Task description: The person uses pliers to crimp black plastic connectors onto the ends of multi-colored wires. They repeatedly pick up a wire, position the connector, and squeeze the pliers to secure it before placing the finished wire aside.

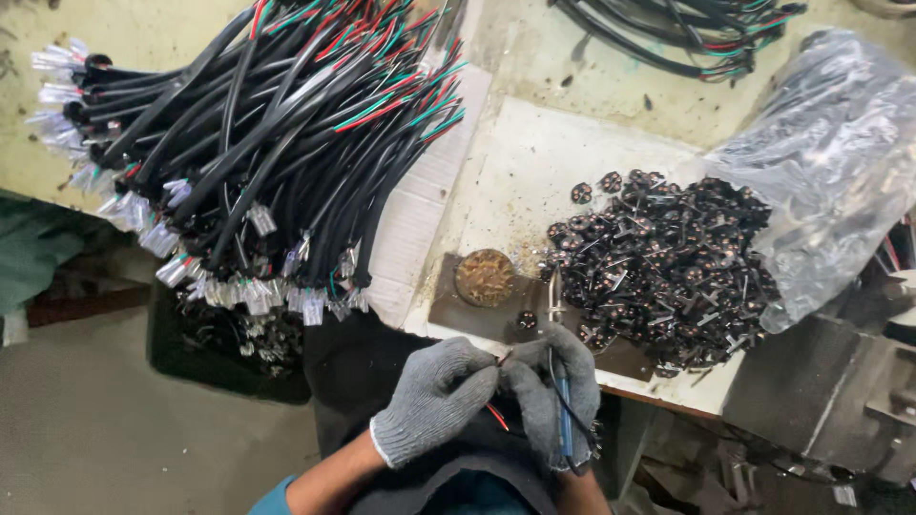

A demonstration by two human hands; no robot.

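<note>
Wire ends (496, 416), thin and limp, sit pinched between both gloved hands' closed fingers (477, 374), best gripped near the tips.

Grey knit gloves (434, 396) with ribbed cuffs, teal sleeve (272, 501).

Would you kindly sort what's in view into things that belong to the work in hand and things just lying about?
In use:
- left hand and right hand, gloved, pinching thin wires
- blue-handled tool in the right hand
- pile of small black parts
- cable bundle

Lying about:
- plastic bag
- second cable bunch
- black crate
</note>
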